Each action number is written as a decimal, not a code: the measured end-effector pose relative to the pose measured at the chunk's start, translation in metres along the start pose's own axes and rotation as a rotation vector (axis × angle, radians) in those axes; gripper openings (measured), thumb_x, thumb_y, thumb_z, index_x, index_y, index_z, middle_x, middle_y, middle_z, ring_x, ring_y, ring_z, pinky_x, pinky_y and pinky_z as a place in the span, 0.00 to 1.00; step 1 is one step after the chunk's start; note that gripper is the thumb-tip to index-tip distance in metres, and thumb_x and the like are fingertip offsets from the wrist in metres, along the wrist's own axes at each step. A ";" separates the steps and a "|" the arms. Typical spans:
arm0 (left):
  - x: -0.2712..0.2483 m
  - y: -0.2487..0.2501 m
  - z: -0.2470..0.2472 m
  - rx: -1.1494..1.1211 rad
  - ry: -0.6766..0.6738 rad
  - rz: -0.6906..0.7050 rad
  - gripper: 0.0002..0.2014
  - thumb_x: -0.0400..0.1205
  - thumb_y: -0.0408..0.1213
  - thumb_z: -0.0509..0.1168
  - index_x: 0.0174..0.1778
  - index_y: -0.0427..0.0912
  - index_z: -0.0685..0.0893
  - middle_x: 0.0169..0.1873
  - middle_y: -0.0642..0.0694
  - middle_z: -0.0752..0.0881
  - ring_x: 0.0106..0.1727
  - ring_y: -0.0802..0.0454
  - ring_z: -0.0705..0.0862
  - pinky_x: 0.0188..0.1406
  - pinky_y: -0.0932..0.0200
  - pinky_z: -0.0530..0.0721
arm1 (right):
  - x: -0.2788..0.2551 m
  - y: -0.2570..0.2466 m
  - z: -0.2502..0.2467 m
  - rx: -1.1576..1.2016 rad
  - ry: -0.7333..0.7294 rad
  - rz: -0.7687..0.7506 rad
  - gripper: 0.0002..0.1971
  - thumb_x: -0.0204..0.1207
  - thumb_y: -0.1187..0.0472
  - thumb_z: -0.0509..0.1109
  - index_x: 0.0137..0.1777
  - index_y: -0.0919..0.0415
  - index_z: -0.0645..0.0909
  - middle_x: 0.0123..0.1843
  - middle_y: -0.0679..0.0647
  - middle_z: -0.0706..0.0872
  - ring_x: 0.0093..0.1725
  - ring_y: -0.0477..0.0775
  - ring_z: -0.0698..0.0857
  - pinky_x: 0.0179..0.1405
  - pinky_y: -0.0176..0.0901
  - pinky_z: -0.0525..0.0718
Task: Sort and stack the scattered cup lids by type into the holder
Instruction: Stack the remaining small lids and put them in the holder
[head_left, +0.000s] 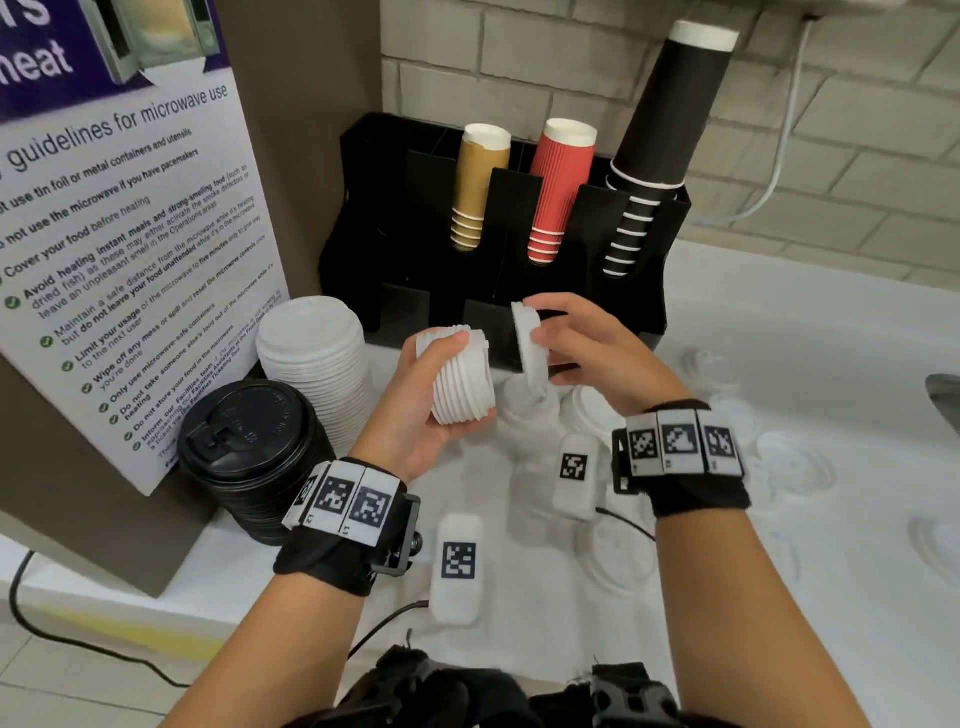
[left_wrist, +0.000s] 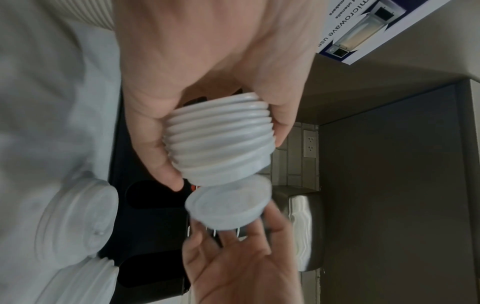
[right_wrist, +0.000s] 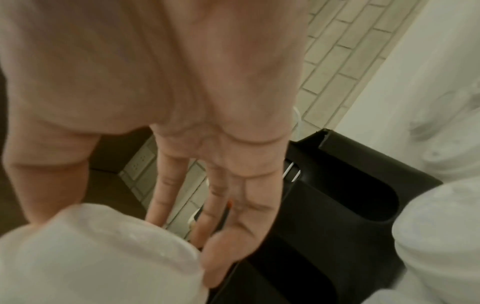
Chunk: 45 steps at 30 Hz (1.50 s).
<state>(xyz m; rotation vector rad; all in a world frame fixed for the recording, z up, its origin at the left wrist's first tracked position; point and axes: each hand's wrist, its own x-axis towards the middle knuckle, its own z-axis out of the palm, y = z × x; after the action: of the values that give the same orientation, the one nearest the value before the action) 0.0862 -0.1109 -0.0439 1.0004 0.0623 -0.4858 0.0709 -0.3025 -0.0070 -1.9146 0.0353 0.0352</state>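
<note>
Left of the black plastic cup-and-lid holder (head_left: 395, 208), a stack of black plastic lids (head_left: 249, 457) and a taller stack of white plastic lids (head_left: 317, 358) stand on the white worktop (head_left: 779, 322). In front of the holder, the left hand (head_left: 415, 415) grips a short stack of small white ribbed lids (head_left: 460, 382) tipped on its side. Just beside it, the right hand (head_left: 587, 348) pinches a single white lid (head_left: 530, 345) held on edge, apparently not quite touching the stack. Right of the holder, clear lids (head_left: 795, 462) lie scattered, faint against the worktop.
</note>
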 end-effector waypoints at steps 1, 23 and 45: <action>0.000 -0.001 0.002 0.007 -0.016 -0.008 0.25 0.79 0.45 0.67 0.73 0.46 0.72 0.64 0.39 0.80 0.60 0.42 0.82 0.45 0.46 0.88 | -0.006 -0.002 0.004 0.022 -0.017 -0.037 0.18 0.72 0.50 0.70 0.62 0.39 0.80 0.57 0.52 0.86 0.55 0.53 0.87 0.51 0.45 0.87; 0.003 -0.003 0.003 0.113 -0.105 -0.019 0.32 0.70 0.51 0.69 0.71 0.49 0.73 0.68 0.36 0.80 0.66 0.34 0.83 0.44 0.45 0.89 | -0.015 -0.002 0.023 0.041 -0.142 -0.151 0.26 0.66 0.61 0.72 0.65 0.41 0.79 0.55 0.49 0.82 0.55 0.58 0.86 0.51 0.51 0.89; 0.008 -0.003 0.005 0.105 -0.103 0.058 0.26 0.72 0.48 0.75 0.64 0.51 0.75 0.66 0.39 0.81 0.63 0.39 0.85 0.50 0.40 0.88 | -0.001 0.002 0.018 0.074 -0.195 -0.184 0.23 0.70 0.55 0.76 0.64 0.37 0.79 0.56 0.46 0.83 0.57 0.52 0.86 0.54 0.45 0.87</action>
<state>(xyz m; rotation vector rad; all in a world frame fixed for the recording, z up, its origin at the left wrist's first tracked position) 0.0915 -0.1189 -0.0459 1.0749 -0.0849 -0.4905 0.0694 -0.2863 -0.0147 -1.8257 -0.2672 0.0947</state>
